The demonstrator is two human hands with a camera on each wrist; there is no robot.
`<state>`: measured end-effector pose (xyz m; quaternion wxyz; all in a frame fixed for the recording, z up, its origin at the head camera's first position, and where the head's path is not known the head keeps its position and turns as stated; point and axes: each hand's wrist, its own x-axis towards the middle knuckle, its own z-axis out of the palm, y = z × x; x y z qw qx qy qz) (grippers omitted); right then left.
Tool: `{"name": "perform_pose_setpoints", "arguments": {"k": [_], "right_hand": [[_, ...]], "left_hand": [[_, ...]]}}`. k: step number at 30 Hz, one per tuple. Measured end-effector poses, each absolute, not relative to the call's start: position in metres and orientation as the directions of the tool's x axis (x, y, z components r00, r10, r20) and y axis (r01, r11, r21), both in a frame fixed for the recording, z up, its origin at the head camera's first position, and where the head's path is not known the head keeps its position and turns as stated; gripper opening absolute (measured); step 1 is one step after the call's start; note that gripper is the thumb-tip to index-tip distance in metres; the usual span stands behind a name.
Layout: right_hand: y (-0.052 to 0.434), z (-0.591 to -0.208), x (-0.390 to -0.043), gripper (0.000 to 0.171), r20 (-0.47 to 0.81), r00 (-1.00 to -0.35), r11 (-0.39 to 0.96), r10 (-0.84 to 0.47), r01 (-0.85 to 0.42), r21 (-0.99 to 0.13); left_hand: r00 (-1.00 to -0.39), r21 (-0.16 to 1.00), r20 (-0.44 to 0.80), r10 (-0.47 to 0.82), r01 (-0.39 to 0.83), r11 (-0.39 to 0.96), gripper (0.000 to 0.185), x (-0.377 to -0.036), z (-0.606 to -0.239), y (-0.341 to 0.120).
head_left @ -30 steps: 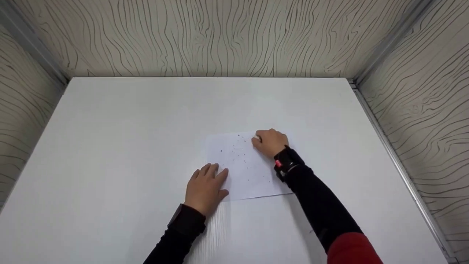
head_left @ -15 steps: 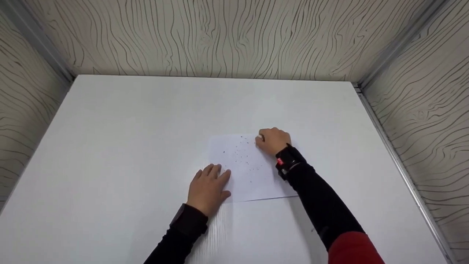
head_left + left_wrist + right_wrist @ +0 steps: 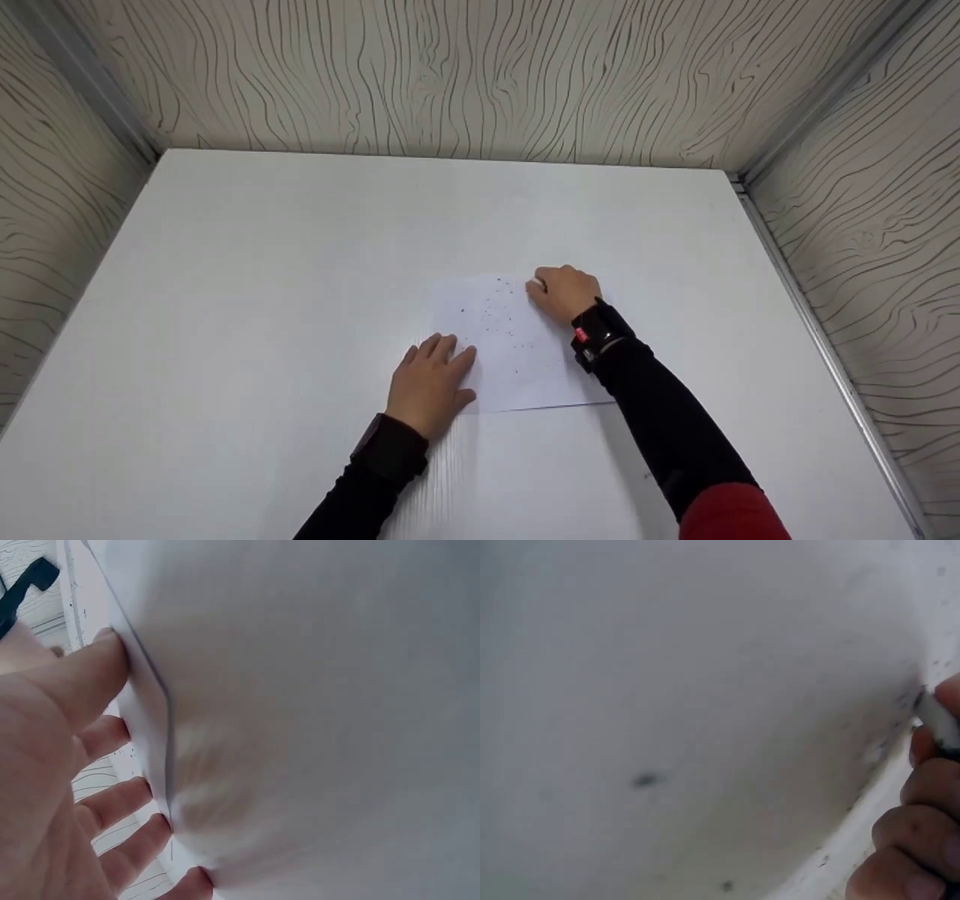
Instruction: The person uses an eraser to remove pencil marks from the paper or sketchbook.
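A white sheet of paper [image 3: 525,382] lies flat on the table, dotted with small dark crumbs [image 3: 487,309]. My left hand [image 3: 427,386] rests with spread fingers on the sheet's left edge, and the left wrist view shows its fingertips touching the paper near that edge. Toward the sheet's upper right, my right hand [image 3: 566,295] pinches a small white eraser [image 3: 939,720] between thumb and curled fingers. The eraser's end is darkened and meets the paper; most of it is hidden in the hand. Dark specks lie around it in the right wrist view.
The white table [image 3: 300,262] extends on all sides of the sheet. Walls with a wood-grain pattern [image 3: 450,82] stand behind and at both sides. A small dark mark [image 3: 647,475] is on the table beside the right forearm.
The head view has shifted slightly, so everything sits a little farther right. My right hand makes only small movements at the sheet's upper right; the left hand stays on the paper.
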<state>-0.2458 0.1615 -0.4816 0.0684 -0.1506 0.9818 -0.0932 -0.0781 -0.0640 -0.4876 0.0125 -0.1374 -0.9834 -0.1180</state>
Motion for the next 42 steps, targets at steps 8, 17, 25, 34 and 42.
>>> {"name": "perform_pose_setpoints", "arguments": {"k": [8,17,25,34,42], "right_hand": [[0.227,-0.474,-0.241,0.038,-0.081,-0.986,0.971,-0.143,-0.125,-0.202],[0.215,-0.475,-0.220,0.036,-0.147,-0.966,0.948,-0.215,-0.170,-0.268],[0.209,-0.476,-0.212,0.038,-0.086,-0.970,0.953,-0.225,-0.201,-0.226],[0.250,-0.465,-0.212,0.038,-0.076,-0.993,0.972,-0.093,-0.073,-0.225],[0.289,-0.470,-0.203,0.040,-0.036,-0.999,0.965,-0.004,0.006,-0.261]], "left_hand": [[-0.969,0.253,0.018,0.246,0.242,0.937,0.054,-0.080,-0.483,-0.069],[-0.984,0.282,-0.026,0.175,0.161,0.946,0.054,-0.085,-0.474,-0.084],[-0.985,0.327,-0.047,0.165,0.141,0.934,0.054,-0.086,-0.477,-0.087],[-0.980,0.352,-0.070,0.185,0.149,0.924,0.053,-0.086,-0.480,-0.083],[-0.981,0.389,-0.044,0.191,0.159,0.907,0.052,-0.081,-0.480,-0.085]]}}
